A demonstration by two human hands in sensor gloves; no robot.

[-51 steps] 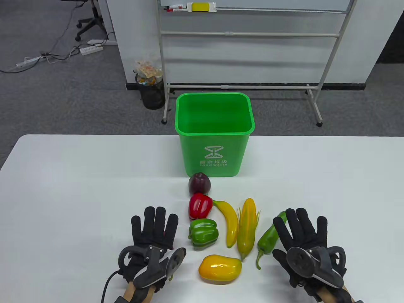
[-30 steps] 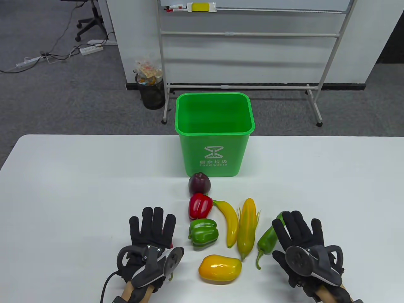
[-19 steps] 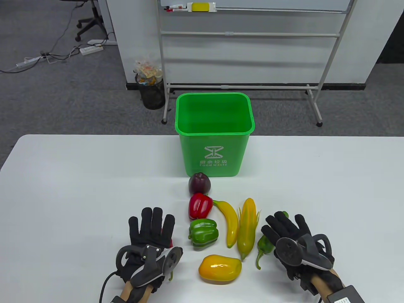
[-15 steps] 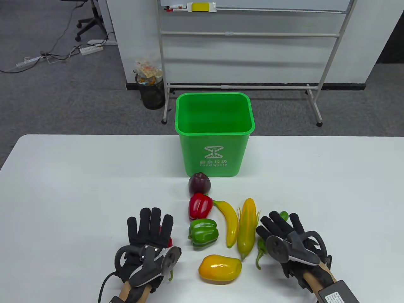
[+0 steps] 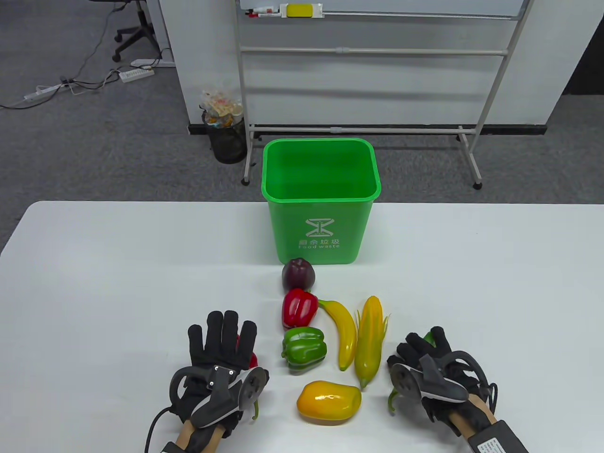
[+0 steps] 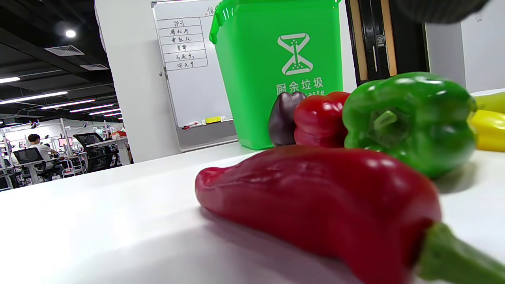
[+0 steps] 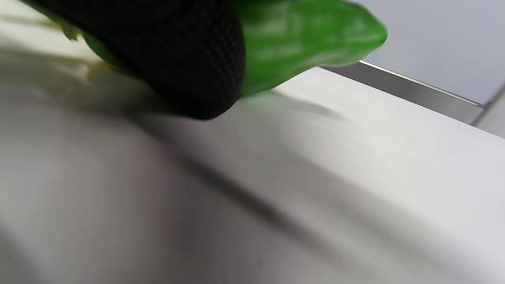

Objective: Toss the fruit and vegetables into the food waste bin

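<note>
In front of the green food waste bin, the right hand curled around a long green pepper on the tabletop, needing a firm grip before lifting, while the left hand lay flat over a red pepper.

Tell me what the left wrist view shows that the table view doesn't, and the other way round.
Only the left wrist view shows the long red pepper nearly whole, lying on the table with its green stem toward the camera; from above, the left hand hides most of it. Only the table view shows both hands, the right hand curled over the long green pepper, plus the banana, the corn and the mango in full. Both show the green bin, the purple onion, the red bell pepper and the green bell pepper.
</note>
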